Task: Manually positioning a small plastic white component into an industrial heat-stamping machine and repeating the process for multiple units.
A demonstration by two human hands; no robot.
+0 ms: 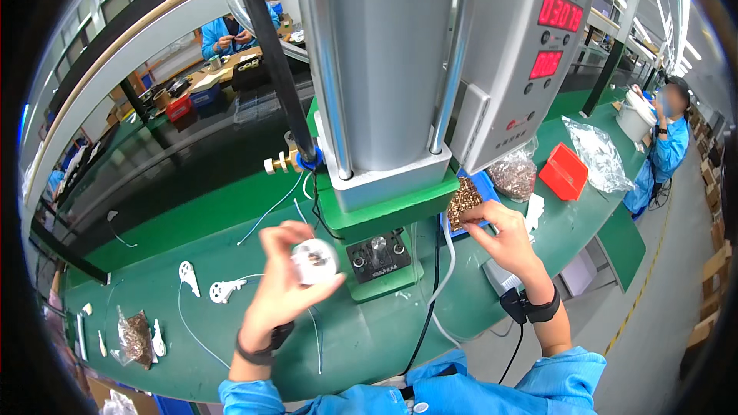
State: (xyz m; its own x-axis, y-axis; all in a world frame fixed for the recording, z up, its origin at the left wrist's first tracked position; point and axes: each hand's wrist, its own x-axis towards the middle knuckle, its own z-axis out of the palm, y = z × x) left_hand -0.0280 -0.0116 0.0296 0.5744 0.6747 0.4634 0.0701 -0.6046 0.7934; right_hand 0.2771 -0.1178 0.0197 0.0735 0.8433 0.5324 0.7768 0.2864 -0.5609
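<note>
Your left hand [286, 280] closes thumb and fingers around a round white plastic part [314, 260], held up just left of the green press base [382, 270]; keep its face turned toward you and level, so the small metal pieces seated in it stay put. Your right hand [503, 240] pinches with curled fingers at the near edge of the blue bin of small brass parts [467, 201]; whether a piece is already between the fingertips cannot be told, so take one only. On the green bench [231, 338], white plastic brackets [223, 289] and a bag of brass parts [137, 336] lie to the left. Farther right sit a red bin [563, 171] and clear bags [598, 155]. Beyond, the grey press column [380, 54] rises; other workers in blue coats sit at far benches.
</note>
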